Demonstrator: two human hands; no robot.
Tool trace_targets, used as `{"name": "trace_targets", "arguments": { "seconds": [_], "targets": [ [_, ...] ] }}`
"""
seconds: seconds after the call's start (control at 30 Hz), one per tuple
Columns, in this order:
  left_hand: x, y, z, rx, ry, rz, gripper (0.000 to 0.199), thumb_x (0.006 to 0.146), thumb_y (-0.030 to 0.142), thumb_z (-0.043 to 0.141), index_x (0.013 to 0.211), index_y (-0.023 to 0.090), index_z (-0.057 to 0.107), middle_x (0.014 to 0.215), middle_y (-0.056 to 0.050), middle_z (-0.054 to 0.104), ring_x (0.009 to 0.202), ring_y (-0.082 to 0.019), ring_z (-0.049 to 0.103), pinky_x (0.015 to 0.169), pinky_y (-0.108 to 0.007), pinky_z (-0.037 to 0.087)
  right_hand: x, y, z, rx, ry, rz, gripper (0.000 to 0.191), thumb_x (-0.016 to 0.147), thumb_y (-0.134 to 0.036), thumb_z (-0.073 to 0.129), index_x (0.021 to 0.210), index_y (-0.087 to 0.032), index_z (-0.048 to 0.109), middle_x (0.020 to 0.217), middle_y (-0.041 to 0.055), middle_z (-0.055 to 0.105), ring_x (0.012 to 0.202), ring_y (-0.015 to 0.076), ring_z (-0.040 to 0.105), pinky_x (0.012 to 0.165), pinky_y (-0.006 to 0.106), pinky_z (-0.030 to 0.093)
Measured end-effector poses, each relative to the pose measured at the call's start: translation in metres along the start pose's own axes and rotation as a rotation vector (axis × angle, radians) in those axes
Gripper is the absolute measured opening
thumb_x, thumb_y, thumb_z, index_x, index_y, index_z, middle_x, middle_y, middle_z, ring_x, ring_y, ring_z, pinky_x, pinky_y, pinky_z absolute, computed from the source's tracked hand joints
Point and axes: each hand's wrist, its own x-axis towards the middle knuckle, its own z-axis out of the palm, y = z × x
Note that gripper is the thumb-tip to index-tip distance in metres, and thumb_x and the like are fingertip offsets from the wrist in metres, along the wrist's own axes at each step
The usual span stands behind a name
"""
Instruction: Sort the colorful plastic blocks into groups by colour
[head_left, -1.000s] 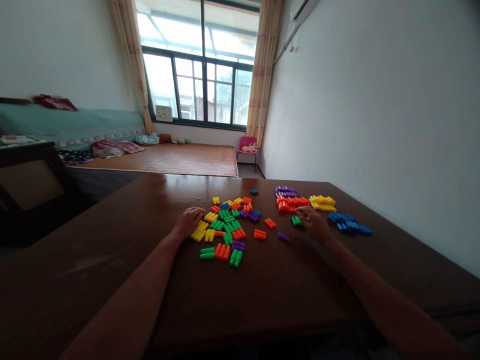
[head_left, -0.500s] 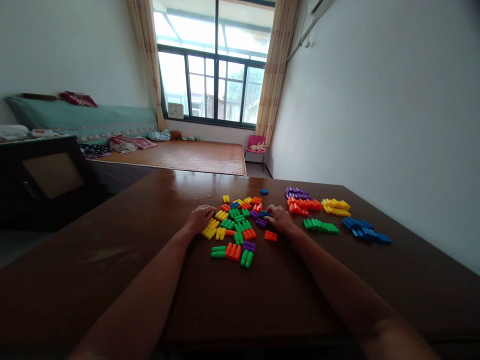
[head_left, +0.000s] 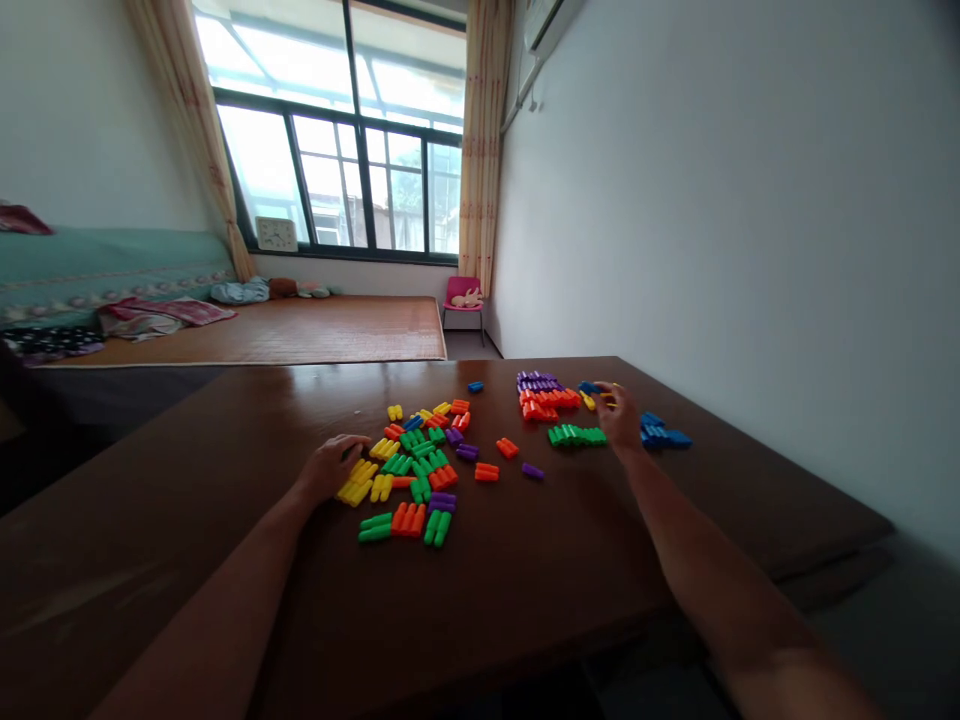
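Observation:
My right hand [head_left: 619, 418] pinches a blue plastic toy block [head_left: 589, 387] over the yellow blocks [head_left: 588, 402], which it partly hides. Just left of it lie sorted groups of purple blocks [head_left: 537, 382], orange blocks [head_left: 547, 404] and green blocks [head_left: 576, 436]. A pile of blue blocks [head_left: 664, 433] sits to its right. My left hand [head_left: 336, 466] rests on the table with fingers loosely bent and apart, beside the yellow blocks [head_left: 356, 485] on the left edge of a mixed heap [head_left: 420, 450].
Loose orange [head_left: 487, 472] and purple [head_left: 532, 471] blocks lie between the heap and the sorted groups on the brown table [head_left: 465, 610]. One blue block [head_left: 475, 386] lies farther back. Beyond the table are a bed [head_left: 337, 325], a pink chair [head_left: 463, 290] and a wall.
My right hand has moved from the heap to the sorted groups, carrying the blue block. An orange and a purple block now lie apart from the heap. The view has turned right.

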Motion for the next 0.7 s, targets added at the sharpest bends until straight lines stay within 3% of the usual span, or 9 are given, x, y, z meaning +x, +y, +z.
{"name": "trace_targets", "arguments": {
  "seconds": [0.13, 0.2, 0.27, 0.43, 0.7],
  "targets": [
    [0.001, 0.000, -0.002, 0.008, 0.005, 0.006, 0.043, 0.081, 0.045, 0.039, 0.098, 0.021, 0.070, 0.101, -0.006, 0.072, 0.095, -0.024, 0.065, 0.087, -0.033, 0.049, -0.001, 0.095, -0.065, -0.260, 0.332, 0.253, 0.036, 0.081, -0.039, 0.051, 0.105, -0.014, 0.061, 0.098, 0.0125, 0.065, 0.078, 0.0199, 0.058, 0.077, 0.035, 0.047],
    [0.001, 0.001, -0.004, 0.008, 0.004, 0.002, 0.043, 0.080, 0.046, 0.039, 0.098, 0.022, 0.070, 0.101, -0.005, 0.072, 0.094, -0.023, 0.065, 0.087, -0.032, 0.050, -0.008, 0.128, -0.085, -0.308, 0.438, 0.440, 0.036, 0.079, -0.038, 0.053, 0.105, -0.013, 0.059, 0.094, 0.0121, 0.065, 0.075, 0.0202, 0.058, 0.071, 0.034, 0.047],
    [0.001, 0.003, -0.005, 0.012, 0.000, -0.010, 0.042, 0.079, 0.046, 0.040, 0.097, 0.023, 0.070, 0.101, -0.005, 0.072, 0.094, -0.023, 0.065, 0.087, -0.032, 0.050, -0.014, 0.145, -0.092, -0.327, 0.447, 0.577, 0.034, 0.077, -0.037, 0.056, 0.100, -0.013, 0.059, 0.090, 0.0106, 0.065, 0.072, 0.0202, 0.058, 0.068, 0.033, 0.046],
    [0.000, 0.003, -0.007, 0.012, -0.006, -0.029, 0.044, 0.079, 0.047, 0.039, 0.098, 0.022, 0.070, 0.103, -0.005, 0.072, 0.094, -0.022, 0.065, 0.088, -0.032, 0.050, -0.016, 0.148, -0.086, -0.430, 0.251, 0.632, 0.028, 0.078, -0.040, 0.057, 0.091, -0.017, 0.064, 0.086, 0.0092, 0.066, 0.078, 0.0231, 0.059, 0.076, 0.037, 0.046],
    [0.000, -0.003, -0.004, 0.002, -0.014, -0.014, 0.045, 0.080, 0.049, 0.039, 0.100, 0.021, 0.069, 0.103, -0.006, 0.071, 0.096, -0.023, 0.065, 0.088, -0.032, 0.049, -0.017, 0.135, -0.089, -0.541, 0.080, 0.688, 0.033, 0.081, -0.039, 0.052, 0.100, -0.016, 0.067, 0.093, 0.0141, 0.067, 0.082, 0.0264, 0.061, 0.072, 0.038, 0.047]
  ]
}}
